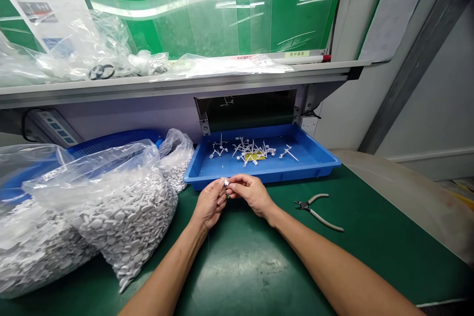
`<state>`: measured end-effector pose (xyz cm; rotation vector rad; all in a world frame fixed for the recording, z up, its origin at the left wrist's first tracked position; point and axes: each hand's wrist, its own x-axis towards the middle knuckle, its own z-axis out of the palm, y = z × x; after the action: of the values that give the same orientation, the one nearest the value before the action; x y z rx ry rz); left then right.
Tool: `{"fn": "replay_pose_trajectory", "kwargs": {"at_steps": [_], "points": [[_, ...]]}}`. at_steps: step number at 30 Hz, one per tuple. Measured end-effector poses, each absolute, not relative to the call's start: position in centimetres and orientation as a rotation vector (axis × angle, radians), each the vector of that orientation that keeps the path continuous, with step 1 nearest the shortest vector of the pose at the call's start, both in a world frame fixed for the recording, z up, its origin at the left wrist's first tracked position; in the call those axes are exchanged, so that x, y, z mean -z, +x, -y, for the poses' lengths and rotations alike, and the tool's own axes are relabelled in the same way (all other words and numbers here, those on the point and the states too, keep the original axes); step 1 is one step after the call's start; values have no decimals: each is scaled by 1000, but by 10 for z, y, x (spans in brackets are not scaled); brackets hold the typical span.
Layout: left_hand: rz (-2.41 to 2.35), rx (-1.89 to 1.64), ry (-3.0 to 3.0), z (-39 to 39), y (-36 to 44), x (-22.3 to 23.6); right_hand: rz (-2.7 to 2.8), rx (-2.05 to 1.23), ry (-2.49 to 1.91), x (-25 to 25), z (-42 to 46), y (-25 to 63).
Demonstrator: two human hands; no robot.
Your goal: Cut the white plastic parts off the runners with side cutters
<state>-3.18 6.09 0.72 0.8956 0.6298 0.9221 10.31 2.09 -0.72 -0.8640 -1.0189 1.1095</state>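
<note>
Forearms (322, 257) nearest; white piece (226, 182) at fingertips (231, 187) between left hand (209, 204), right hand (255, 194).

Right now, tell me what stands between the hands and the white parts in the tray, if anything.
Only the tray's near wall separates the left hand and right hand from the white parts. Nothing else visible intervenes; the pliers lie to the right.

A factory workbench (237, 281), shown by a blue tray (311, 153) of white plastic pieces (255, 150), bulging bags (122, 202) of small parts (148, 215) left of the tray, pliers (304, 205) in front of it, and a clipboard (396, 19) hanging above and right of it
</note>
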Motion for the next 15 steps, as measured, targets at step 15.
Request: {"fn": "replay_pose_trajectory", "kwargs": {"at_steps": [15], "points": [[-502, -953, 571, -65, -48, -21, 1388, -849, -1211, 33, -20, 114]]}}
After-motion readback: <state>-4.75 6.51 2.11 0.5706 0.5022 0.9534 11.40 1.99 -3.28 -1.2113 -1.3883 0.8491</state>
